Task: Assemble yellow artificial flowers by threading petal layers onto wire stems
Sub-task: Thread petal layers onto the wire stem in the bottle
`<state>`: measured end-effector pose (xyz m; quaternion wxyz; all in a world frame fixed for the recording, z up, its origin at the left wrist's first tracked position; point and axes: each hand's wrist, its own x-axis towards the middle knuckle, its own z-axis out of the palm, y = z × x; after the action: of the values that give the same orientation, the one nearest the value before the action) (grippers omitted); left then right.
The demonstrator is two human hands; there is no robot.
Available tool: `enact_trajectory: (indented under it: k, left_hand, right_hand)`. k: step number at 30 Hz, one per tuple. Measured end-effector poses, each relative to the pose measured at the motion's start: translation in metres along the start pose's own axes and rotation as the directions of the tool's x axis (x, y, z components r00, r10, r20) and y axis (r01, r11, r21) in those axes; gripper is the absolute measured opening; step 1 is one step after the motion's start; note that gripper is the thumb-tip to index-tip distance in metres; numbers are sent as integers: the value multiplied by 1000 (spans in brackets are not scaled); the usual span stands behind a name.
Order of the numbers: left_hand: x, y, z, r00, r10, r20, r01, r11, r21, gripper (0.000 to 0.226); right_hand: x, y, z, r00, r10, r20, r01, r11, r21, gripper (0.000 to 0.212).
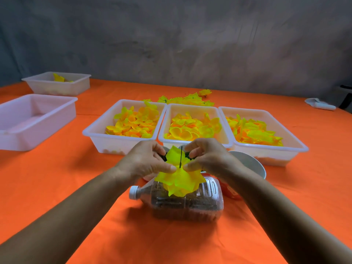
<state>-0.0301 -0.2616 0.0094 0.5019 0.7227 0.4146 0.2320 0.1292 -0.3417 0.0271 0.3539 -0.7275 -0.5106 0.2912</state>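
Nearest, a clear plastic bottle [185, 201] lies on its side on the orange table [57, 187]. Above it, the left hand [144, 161] and right hand [207, 157] pinch a yellow petal layer [179, 180] from both sides — likely steadying it on the dark wire stem [181, 157] poking through its centre. Three petal trays [196, 124] wait behind — within reach.

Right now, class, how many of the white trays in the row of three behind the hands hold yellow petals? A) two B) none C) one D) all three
D: the left tray, middle tray and right tray each hold a heap of yellow petals.
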Motion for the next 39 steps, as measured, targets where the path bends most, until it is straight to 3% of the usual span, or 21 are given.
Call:
enact_trajectory:
  k: [2, 4, 7, 13, 17, 22, 29, 34, 39]
  left_hand:
    - [-4, -1, 2, 984, 165, -70, -159, 984, 82, 44]
    - [-8, -1, 4, 944, 312, -106, -293, 942, 163, 36]
    - [-9, -1, 6, 905, 421, -58, -412, 902, 126, 19]
    - [-7, -7, 13, 898, 434, -73, -427, 899, 99, 13]
    - [-7, -13, 14, 884, 463, -59, -462, 886, 31, 12]
    - [-3, -17, 15, 857, 514, -41, -514, 858, -7, 11]
    - [1, -26, 16, 850, 525, -43, -526, 849, -51, 12]
    - [0, -26, 17, 851, 523, -49, -524, 852, 1, 18]
    - [2, -13, 13, 832, 554, 43, -555, 828, 83, 21]
  right_hand:
    - [-5, 2, 3, 987, -119, -104, 108, 989, -105, 42]
    - [-10, 2, 4, 964, -227, -141, 204, 966, -162, 30]
    - [-14, 5, 5, 969, -230, -97, 219, 970, -106, 11]
    - [-15, 12, 4, 986, -161, -42, 163, 985, 47, 13]
    - [-12, 20, 6, 979, -201, -30, 203, 976, 84, 6]
    - [-13, 26, 9, 967, -253, -25, 253, 951, 176, 13]
    - [-12, 32, 13, 970, -244, -18, 240, 932, 273, 9]
    - [-16, 35, 15, 974, -224, -27, 220, 914, 340, 12]
    - [-12, 40, 2, 980, -195, -38, 197, 934, 299, 10]
